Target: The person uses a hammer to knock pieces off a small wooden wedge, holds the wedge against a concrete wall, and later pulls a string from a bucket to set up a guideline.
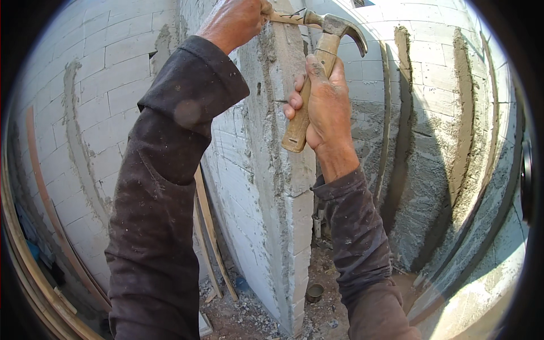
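My right hand [330,105] is wrapped round the wooden handle of a claw hammer [338,25], thumb lying along the handle. The metal head is at the top, its claw curving to the right and its striking face turned left. That face meets or overlaps the right end of a short light wooden piece [283,18]; I cannot tell if they touch. My left hand [241,21] is closed at the wooden piece's left end, fingers partly hidden at the upper edge. A thin dark wire or nail crosses the wood. Behind both hands stands the narrow end of a block wall [283,141].
Mortar strips [402,130] run up the right-hand wall. Two wooden battens [207,238] lean by the wall end, and long boards [42,283] stand at the far left. A small round container [314,292] sits on the rubble-strewn floor [249,309].
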Available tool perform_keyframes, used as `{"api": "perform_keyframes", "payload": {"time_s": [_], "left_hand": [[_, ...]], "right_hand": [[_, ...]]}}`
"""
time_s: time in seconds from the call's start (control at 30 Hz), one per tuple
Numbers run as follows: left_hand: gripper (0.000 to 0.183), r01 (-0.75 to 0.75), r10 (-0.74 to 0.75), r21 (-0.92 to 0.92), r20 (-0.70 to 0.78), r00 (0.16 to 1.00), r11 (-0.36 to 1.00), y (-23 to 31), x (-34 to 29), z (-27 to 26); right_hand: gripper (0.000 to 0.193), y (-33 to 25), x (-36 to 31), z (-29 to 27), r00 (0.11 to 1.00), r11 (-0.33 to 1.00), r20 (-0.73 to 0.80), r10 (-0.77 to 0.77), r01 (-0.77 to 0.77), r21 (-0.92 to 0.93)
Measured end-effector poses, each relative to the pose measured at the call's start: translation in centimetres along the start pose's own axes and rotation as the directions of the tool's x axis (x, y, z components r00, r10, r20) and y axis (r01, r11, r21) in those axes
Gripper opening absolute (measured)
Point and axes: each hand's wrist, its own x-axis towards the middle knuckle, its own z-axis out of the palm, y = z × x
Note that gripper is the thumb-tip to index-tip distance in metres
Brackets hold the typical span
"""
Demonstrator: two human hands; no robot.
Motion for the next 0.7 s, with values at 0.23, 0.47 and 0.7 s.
{"api": "perform_keyframes", "payload": {"time_s": [0.23,0.47,0.7], "left_hand": [[0.008,0.078,-0.077,0.06,-0.008,0.997,0.995,-0.1,-0.2,0.7],[0.013,0.135,-0.143,0.097,0.087,0.986,0.986,1.1,0.6,0.1],[0.015,0.251,-0.261,0.098,0.109,0.959,0.963,3.0,1.0,-1.1]], "right_hand": [[0.03,-0.6,1.2,0.4,0.993,0.982,0.114,-0.004,0.026,-0.187],[0.05,0.2,0.9,-1.8,0.873,0.52,0.165,-0.46,0.415,-0.747],[0.048,-1.6,1.7,-1.2,0.658,0.124,0.364,-0.659,0.573,-0.81]]}}
